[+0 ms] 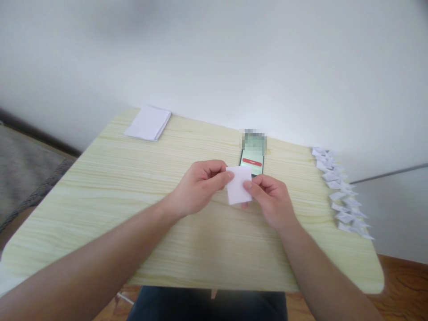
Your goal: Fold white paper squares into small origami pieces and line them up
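A small white piece of folded paper (238, 189) is held up between both hands above the middle of the table. My left hand (203, 185) pinches its upper left edge, thumb on the near face. With thumb in front and fingers behind, my right hand (272, 196) grips the right edge; a fingertip shows below the paper. Just behind the paper lies a smartphone (253, 154) with its screen lit, a red bar near the bottom and the top part pixelated. The paper's lower left part is free of fingers.
The pale wood-grain table (187, 249) stands against a white wall (214, 67). At its back left lies a stack of white paper (149, 122). Several folded paper pieces (337, 183) line the right edge. My lap (207, 305) is under the front edge.
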Demonstrator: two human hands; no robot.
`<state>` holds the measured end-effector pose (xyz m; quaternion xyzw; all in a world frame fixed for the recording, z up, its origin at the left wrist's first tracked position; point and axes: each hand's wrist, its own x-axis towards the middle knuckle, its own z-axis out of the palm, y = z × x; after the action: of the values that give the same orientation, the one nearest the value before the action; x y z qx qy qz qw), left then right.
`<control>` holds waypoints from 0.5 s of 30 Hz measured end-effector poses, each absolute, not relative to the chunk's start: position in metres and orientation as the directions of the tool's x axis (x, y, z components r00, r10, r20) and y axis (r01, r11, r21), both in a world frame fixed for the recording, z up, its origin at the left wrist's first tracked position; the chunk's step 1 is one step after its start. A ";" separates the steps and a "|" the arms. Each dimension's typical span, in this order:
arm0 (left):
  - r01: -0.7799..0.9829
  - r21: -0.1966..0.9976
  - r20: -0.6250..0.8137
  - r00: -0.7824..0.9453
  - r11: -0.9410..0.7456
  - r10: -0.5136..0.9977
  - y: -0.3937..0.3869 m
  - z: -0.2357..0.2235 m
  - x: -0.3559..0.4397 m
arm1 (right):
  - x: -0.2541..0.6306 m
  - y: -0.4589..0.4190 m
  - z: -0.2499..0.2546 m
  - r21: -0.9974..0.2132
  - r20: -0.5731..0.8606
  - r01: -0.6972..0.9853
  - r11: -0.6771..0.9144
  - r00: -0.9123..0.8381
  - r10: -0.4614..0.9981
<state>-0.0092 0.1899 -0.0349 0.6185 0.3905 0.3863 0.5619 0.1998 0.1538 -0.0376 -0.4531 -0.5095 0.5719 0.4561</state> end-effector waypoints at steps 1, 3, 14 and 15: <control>0.044 0.997 0.043 0.391 -0.065 0.919 0.190 -0.035 -0.009 | 0.200 0.154 -0.038 -0.997 -0.052 -0.051 -0.062 -0.175 0.983; 0.045 0.997 0.046 0.385 -0.068 0.922 0.191 -0.035 -0.010 | 0.200 0.155 -0.039 -0.997 -0.052 -0.045 -0.061 -0.169 0.984; 0.001 0.995 0.092 0.318 -0.097 0.944 0.194 -0.034 -0.011 | 0.203 0.155 -0.036 -0.998 -0.028 0.057 -0.017 -0.192 0.981; 0.008 0.995 0.091 0.323 -0.099 0.942 0.194 -0.034 -0.011 | 0.203 0.155 -0.037 -0.999 -0.024 0.036 -0.018 -0.196 0.980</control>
<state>-0.0114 0.1935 -0.0335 0.6045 0.3931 0.4290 0.5441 0.2029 0.1547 -0.0367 -0.4619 -0.5501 0.5436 0.4343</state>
